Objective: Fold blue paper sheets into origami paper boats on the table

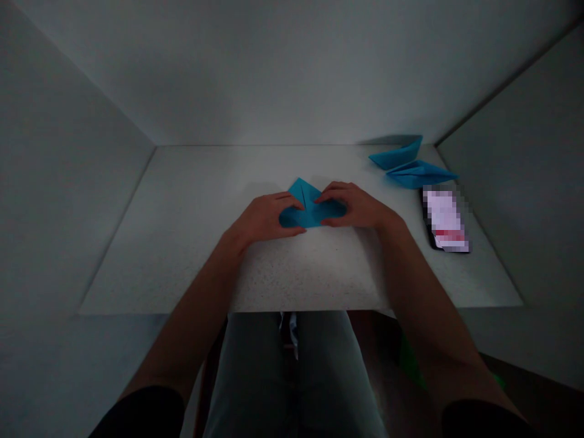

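A partly folded blue paper [309, 205] lies on the white speckled table [182, 243] in front of me. My left hand [264, 218] pinches its left side, thumb and fingers closed on the paper. My right hand [358, 205] pinches the right side the same way. A pointed flap of the paper sticks up between the two hands.
Two finished blue paper boats [396, 155] [420, 173] sit at the back right of the table. A phone [444, 219] with a lit screen lies just in front of them near the right wall. White walls enclose the table on three sides.
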A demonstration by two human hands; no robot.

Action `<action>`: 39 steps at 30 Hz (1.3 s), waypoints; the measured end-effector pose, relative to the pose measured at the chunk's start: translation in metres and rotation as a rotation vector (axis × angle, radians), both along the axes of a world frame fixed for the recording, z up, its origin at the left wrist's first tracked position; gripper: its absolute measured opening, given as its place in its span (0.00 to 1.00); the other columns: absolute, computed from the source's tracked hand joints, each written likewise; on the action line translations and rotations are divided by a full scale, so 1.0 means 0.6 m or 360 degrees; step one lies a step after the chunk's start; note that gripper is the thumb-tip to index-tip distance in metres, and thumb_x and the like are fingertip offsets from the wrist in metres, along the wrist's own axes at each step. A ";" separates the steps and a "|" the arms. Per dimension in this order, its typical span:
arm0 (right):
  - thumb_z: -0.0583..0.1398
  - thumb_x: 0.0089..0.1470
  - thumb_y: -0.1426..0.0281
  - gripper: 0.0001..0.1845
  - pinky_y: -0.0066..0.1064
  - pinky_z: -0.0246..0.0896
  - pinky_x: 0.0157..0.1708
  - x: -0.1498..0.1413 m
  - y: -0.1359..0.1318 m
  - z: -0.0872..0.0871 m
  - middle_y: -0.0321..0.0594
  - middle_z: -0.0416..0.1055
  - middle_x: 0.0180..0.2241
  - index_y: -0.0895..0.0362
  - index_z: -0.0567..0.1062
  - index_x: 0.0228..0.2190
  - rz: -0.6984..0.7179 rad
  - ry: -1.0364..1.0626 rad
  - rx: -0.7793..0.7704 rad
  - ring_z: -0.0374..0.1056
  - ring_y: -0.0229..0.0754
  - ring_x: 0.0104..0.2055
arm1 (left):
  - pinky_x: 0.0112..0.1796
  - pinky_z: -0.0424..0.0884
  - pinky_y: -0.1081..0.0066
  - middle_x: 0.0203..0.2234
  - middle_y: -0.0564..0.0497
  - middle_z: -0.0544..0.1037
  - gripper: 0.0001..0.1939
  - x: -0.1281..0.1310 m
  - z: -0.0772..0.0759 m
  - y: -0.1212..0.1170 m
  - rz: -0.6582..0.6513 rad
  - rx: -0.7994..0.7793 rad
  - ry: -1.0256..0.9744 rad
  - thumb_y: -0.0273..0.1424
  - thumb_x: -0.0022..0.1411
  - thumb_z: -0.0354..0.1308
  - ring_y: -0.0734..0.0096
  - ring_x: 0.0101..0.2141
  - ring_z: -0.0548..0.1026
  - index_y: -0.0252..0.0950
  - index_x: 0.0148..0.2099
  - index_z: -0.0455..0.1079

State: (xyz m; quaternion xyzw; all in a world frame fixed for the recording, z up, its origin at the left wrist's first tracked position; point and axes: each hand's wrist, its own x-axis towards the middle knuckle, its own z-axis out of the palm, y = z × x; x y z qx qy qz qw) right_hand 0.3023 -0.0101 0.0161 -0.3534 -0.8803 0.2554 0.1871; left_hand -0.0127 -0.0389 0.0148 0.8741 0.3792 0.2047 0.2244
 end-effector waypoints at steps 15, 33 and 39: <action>0.63 0.67 0.49 0.23 0.46 0.69 0.52 -0.009 0.002 -0.001 0.47 0.83 0.48 0.52 0.87 0.50 -0.0084 -0.0029 0.0033 0.78 0.55 0.47 | 0.59 0.77 0.56 0.55 0.44 0.85 0.17 0.002 0.000 0.011 0.0072 -0.0015 -0.0004 0.31 0.72 0.60 0.54 0.54 0.83 0.42 0.60 0.80; 0.72 0.60 0.44 0.28 0.61 0.61 0.60 0.002 0.013 -0.039 0.55 0.73 0.54 0.54 0.81 0.45 -0.0608 -0.0238 0.0182 0.70 0.69 0.59 | 0.64 0.66 0.41 0.59 0.40 0.78 0.21 -0.004 -0.038 0.025 0.0641 0.0024 0.0125 0.42 0.68 0.72 0.40 0.61 0.72 0.44 0.59 0.79; 0.71 0.61 0.43 0.27 0.58 0.62 0.58 0.000 0.014 -0.039 0.53 0.73 0.52 0.54 0.81 0.44 -0.0555 -0.0213 0.0149 0.70 0.66 0.57 | 0.64 0.66 0.42 0.59 0.39 0.77 0.27 -0.003 -0.034 0.023 0.0671 -0.0062 0.0111 0.46 0.63 0.78 0.40 0.62 0.72 0.42 0.57 0.76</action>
